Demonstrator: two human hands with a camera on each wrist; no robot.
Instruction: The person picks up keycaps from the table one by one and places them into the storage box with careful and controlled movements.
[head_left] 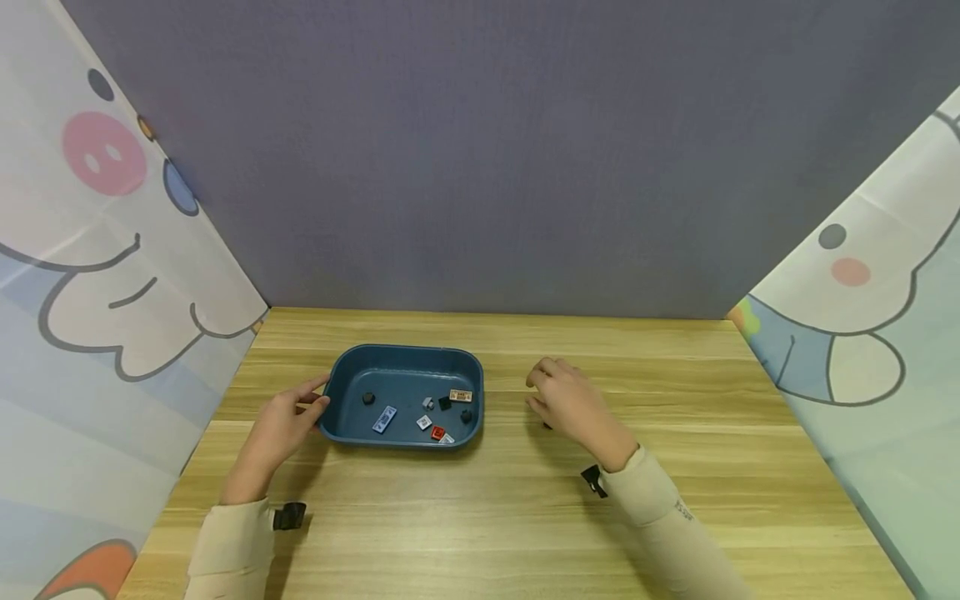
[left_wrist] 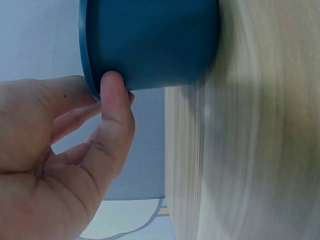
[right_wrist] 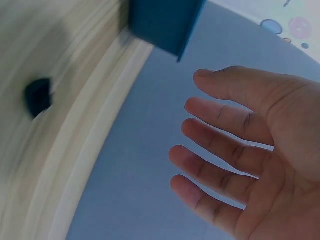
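Note:
A dark blue rectangular tray (head_left: 405,443) with rounded corners stands on the wooden table, left of the middle. My left hand (head_left: 279,429) pinches its left rim; in the left wrist view, the thumb (left_wrist: 114,90) presses the outer wall. Several small toy-brick pieces lie inside, among them a blue tile (head_left: 385,419), a tan tile (head_left: 461,396), a red piece (head_left: 438,433) and a white piece (head_left: 423,422). To the right of the tray hovers my right hand (head_left: 570,402), fingers loosely bent and holding nothing. Below it, a small black piece (right_wrist: 38,97) lies on the table, mostly hidden in the head view.
The wooden table (head_left: 465,533) ends at a grey panel (head_left: 495,167) at the back. Cartoon-printed sheets (head_left: 862,350) stand along both sides. Black straps (head_left: 289,516) show by the cuffs of both light sleeves.

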